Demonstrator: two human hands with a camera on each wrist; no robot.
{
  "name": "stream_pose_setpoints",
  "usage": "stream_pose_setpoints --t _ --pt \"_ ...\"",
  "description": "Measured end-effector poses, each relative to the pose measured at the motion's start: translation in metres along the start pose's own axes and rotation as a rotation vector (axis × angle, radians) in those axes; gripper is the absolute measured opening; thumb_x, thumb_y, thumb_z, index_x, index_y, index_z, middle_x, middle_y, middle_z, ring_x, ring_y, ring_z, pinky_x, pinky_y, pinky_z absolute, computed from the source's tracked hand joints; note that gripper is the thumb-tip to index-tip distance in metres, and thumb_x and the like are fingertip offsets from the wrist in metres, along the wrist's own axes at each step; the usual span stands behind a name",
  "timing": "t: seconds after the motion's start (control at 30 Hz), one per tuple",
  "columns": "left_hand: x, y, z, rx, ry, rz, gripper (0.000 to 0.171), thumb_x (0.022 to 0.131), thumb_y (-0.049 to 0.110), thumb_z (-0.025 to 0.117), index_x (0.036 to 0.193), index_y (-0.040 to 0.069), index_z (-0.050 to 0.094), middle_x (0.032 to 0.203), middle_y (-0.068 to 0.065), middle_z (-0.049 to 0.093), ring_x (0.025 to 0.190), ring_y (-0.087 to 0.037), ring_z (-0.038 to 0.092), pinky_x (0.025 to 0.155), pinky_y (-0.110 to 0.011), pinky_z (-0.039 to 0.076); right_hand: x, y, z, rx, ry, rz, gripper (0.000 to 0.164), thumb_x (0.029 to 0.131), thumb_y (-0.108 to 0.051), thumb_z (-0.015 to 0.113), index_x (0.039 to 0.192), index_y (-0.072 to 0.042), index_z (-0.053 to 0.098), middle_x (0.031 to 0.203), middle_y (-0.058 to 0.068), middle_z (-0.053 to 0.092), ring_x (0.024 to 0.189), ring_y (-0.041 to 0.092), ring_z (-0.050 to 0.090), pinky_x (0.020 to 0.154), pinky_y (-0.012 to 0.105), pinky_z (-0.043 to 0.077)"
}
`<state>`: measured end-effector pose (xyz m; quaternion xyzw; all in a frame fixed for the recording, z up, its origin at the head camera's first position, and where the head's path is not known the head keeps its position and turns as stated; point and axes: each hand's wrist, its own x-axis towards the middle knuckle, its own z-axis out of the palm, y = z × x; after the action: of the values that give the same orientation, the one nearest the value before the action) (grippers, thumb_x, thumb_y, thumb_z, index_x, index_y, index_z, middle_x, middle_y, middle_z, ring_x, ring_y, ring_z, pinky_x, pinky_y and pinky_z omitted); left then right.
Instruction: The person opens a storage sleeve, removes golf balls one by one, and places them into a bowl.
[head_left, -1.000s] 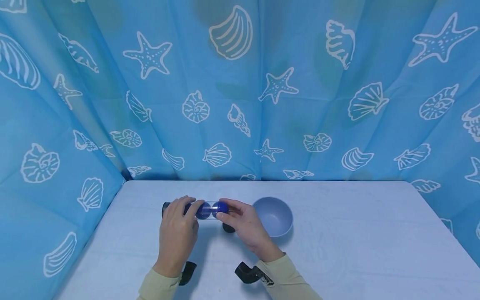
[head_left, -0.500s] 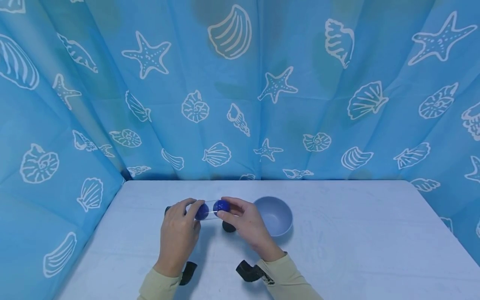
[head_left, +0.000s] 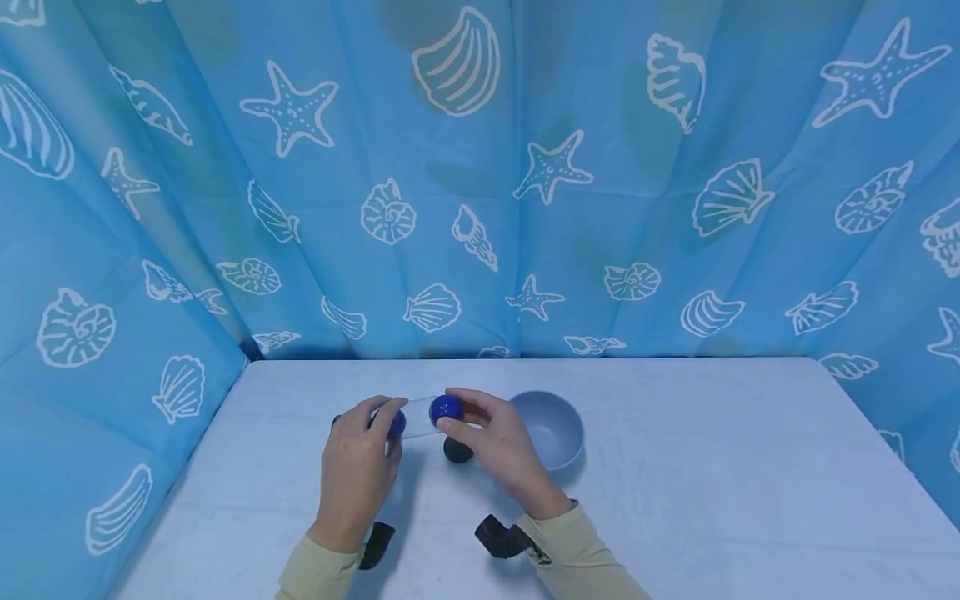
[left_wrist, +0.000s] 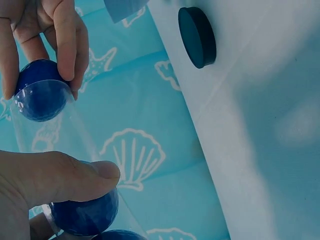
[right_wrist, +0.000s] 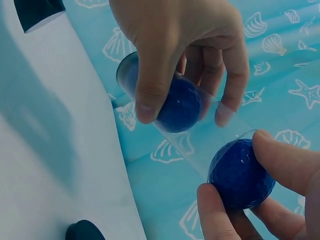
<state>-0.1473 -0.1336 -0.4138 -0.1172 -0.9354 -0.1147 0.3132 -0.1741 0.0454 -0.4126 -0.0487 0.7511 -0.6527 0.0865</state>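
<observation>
My left hand point(head_left: 356, 475) grips a clear plastic tube point(head_left: 418, 417), held above the table with its mouth tipped slightly up to the right. Blue golf balls lie inside it; one golf ball point(right_wrist: 181, 106) shows under the left thumb in the right wrist view, and another golf ball point(left_wrist: 120, 235) is cut off at the left wrist view's bottom edge. At the mouth, my right hand point(head_left: 506, 446) pinches a blue golf ball point(head_left: 447, 408) between thumb and fingers. In the left wrist view this ball point(left_wrist: 42, 90) sits partly within the rim. Bare tube separates it from the others.
A round black cap point(head_left: 457, 450) lies on the white table point(head_left: 712, 483) below the tube. Just right of it, behind the right hand, stands a grey-blue bowl point(head_left: 555, 433). A blue shell-print curtain point(head_left: 480, 167) borders the table at the back and sides.
The right hand and its golf ball have shifted slightly right and up. The neighbouring ball has slid left inside the tube, widening the gap, and the tube now tilts more.
</observation>
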Motion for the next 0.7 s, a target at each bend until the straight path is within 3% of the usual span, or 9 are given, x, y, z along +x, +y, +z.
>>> stream_pose_setpoints --t 0.7 --pt "0.000 0.001 0.001 -0.034 0.032 -0.020 0.054 0.064 0.005 0.083 0.112 0.010 0.060 0.112 -0.014 0.061 0.102 -0.029 0.059 0.088 -0.045 0.049 -0.004 -0.007 -0.018 -0.202 0.091 -0.066 0.045 0.081 -0.032 0.071 0.124 -0.024 0.057 0.119 0.000 0.057 0.109 0.020 0.053 0.084 0.035 0.052"
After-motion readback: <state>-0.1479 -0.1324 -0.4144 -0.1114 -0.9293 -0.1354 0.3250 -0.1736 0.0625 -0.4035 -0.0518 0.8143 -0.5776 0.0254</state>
